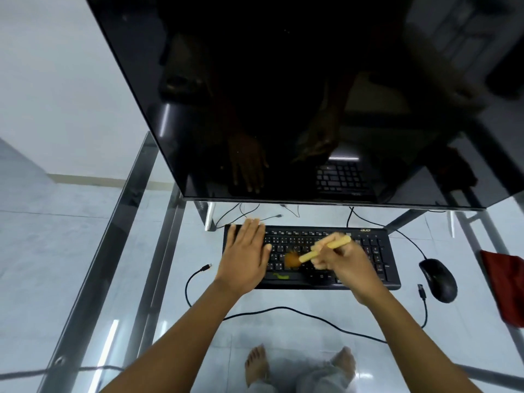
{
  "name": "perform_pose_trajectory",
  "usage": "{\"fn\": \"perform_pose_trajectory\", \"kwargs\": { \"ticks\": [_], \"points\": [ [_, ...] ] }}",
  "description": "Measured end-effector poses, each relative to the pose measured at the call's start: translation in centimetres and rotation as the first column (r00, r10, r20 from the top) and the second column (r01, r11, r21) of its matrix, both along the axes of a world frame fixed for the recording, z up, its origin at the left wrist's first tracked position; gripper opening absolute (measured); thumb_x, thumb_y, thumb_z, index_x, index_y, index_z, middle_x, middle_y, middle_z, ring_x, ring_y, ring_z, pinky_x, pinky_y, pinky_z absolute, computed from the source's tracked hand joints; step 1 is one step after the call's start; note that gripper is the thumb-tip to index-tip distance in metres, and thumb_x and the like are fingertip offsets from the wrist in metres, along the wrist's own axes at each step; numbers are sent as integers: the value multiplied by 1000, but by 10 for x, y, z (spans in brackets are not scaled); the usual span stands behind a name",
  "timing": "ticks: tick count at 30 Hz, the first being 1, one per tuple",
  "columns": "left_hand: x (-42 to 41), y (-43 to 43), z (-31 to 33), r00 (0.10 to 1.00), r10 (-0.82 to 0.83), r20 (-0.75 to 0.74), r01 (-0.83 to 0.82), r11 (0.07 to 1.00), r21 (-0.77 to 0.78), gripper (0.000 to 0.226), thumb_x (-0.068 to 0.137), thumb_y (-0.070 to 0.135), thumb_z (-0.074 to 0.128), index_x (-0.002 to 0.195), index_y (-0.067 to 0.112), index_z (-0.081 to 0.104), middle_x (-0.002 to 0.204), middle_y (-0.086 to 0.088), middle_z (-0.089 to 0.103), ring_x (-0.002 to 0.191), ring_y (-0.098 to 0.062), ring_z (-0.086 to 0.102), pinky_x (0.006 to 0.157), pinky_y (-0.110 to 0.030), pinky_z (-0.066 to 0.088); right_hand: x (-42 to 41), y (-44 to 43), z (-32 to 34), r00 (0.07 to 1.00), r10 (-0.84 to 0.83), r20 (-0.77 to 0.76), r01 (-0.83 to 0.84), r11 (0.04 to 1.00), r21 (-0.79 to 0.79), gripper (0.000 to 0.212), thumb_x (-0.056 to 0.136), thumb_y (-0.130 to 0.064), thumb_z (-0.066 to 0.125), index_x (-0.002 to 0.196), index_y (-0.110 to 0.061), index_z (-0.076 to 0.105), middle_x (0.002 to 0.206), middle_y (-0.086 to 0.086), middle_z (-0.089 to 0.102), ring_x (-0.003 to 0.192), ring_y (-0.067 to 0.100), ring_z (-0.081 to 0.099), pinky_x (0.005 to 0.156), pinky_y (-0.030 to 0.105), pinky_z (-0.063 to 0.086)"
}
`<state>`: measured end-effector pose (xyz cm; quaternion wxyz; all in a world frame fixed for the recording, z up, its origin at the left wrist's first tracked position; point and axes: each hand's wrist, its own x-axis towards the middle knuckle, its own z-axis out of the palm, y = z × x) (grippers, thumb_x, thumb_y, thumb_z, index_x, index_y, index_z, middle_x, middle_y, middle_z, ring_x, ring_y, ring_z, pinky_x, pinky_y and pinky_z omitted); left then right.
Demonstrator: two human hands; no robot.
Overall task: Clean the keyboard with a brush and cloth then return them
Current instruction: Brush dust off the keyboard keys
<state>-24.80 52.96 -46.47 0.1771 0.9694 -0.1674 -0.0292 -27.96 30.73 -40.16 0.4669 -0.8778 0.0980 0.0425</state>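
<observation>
A black keyboard (371, 251) lies on a glass desk below a dark monitor. My left hand (245, 253) rests flat on the keyboard's left part, fingers spread, holding nothing. My right hand (340, 258) grips a brush (326, 249) with a pale wooden handle; its orange bristles touch the keys near the keyboard's middle and look blurred. A red cloth (504, 285) lies on the desk at the far right edge, apart from both hands.
A large dark monitor (283, 95) leans over the back of the desk. A black mouse (438, 279) sits right of the keyboard. Loose black cables (283, 309) run across the glass in front. Metal desk frame bars (122, 251) run along the left. Bare feet show below the glass.
</observation>
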Motion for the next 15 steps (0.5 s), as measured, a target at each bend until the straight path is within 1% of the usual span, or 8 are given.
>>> {"fn": "perform_pose_trajectory", "kwargs": {
  "ticks": [3, 4, 7, 10, 11, 13, 14, 15],
  "points": [
    [3, -17, -3, 995, -84, -54, 89, 991, 98, 73, 93, 49, 0, 153, 12, 16, 161, -4, 13, 148, -17, 0, 119, -42, -7, -18, -8, -3, 972, -166, 165, 175, 984, -41, 12, 93, -9, 60, 86, -18, 62, 77, 0, 71, 70, 17, 67, 63, 27, 54],
    [4, -21, -4, 994, -86, -64, 93, 989, 118, 74, 92, 49, -2, 153, 12, 14, 161, -3, 11, 148, -17, -2, 118, -42, -9, -24, -12, -3, 970, -177, 165, 185, 982, -36, 12, 94, -8, 59, 86, -17, 62, 77, 0, 72, 71, 16, 67, 64, 24, 54],
    [5, -29, -6, 995, -72, -64, 81, 986, 148, 74, 92, 49, -3, 153, 11, 13, 161, -4, 11, 148, -18, -1, 117, -44, -9, -38, -13, -4, 998, -62, 7, 62, 998, 15, 14, 95, -6, 56, 84, -14, 62, 73, -2, 75, 71, 15, 71, 68, 25, 58],
    [7, -35, -3, 996, -68, -64, 77, 984, 163, 74, 92, 49, -5, 153, 11, 13, 161, -4, 10, 148, -18, -1, 116, -45, -12, -41, -22, -3, 980, -157, 122, 165, 985, -56, 17, 93, -9, 60, 82, -22, 61, 72, -7, 71, 68, 10, 68, 62, 22, 54],
    [8, -38, -2, 995, -75, -69, 86, 983, 165, 75, 91, 49, -6, 153, 11, 12, 161, -4, 9, 148, -18, -2, 116, -46, -11, -39, -24, -2, 981, -159, 110, 164, 986, -35, 16, 93, -9, 60, 82, -20, 61, 71, -5, 71, 66, 11, 68, 61, 25, 55],
    [10, -42, -1, 992, -92, -82, 104, 981, 162, 76, 90, 50, -7, 153, 12, 10, 161, -4, 9, 148, -18, -2, 118, -47, -9, -37, -25, 0, 997, -54, -57, 55, 998, 22, 15, 93, -8, 59, 81, -16, 63, 66, -5, 72, 63, 12, 70, 63, 30, 58],
    [10, -43, -2, 991, -98, -89, 111, 981, 156, 76, 90, 50, -8, 153, 12, 10, 161, -4, 9, 148, -18, -1, 118, -47, -7, -35, -24, -2, 996, -21, -92, 20, 1000, -20, 15, 93, -10, 60, 81, -17, 62, 64, -10, 71, 62, 12, 69, 63, 32, 58],
    [10, -44, -2, 990, -102, -95, 116, 982, 148, 77, 89, 51, -8, 153, 12, 11, 161, -4, 10, 148, -18, -1, 119, -47, -6, -33, -24, -2, 997, -39, -61, 35, 997, -62, 14, 93, -14, 61, 80, -19, 61, 63, -15, 70, 61, 12, 69, 61, 32, 57]
  ]
}}
